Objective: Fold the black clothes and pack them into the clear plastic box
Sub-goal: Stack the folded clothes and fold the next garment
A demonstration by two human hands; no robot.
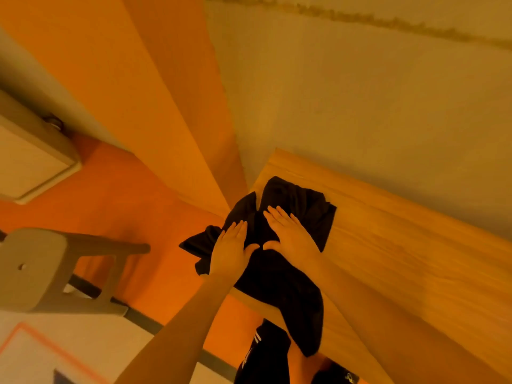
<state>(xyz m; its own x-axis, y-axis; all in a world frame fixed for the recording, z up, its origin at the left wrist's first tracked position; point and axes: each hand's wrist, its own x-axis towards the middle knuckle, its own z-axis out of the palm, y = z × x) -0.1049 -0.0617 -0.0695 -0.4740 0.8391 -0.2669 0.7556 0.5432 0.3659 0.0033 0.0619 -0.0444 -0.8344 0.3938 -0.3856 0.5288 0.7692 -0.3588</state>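
- A stool stands well left of the work, out of the way.
- The left hand lies flat, fingers straight and together, pressing the black garment at the wooden table corner.
- The right hand presses flat beside it, thumbs nearly touching.
- Best to smooth outward from the middle, then pull in the cloth hanging over the edge.
- No plastic box is in view.

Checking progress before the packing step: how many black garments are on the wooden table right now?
1. A single black garment lies crumpled at the table's corner, partly overhanging the edge, with the left hand and right hand flat on it. More may lie outside the view.
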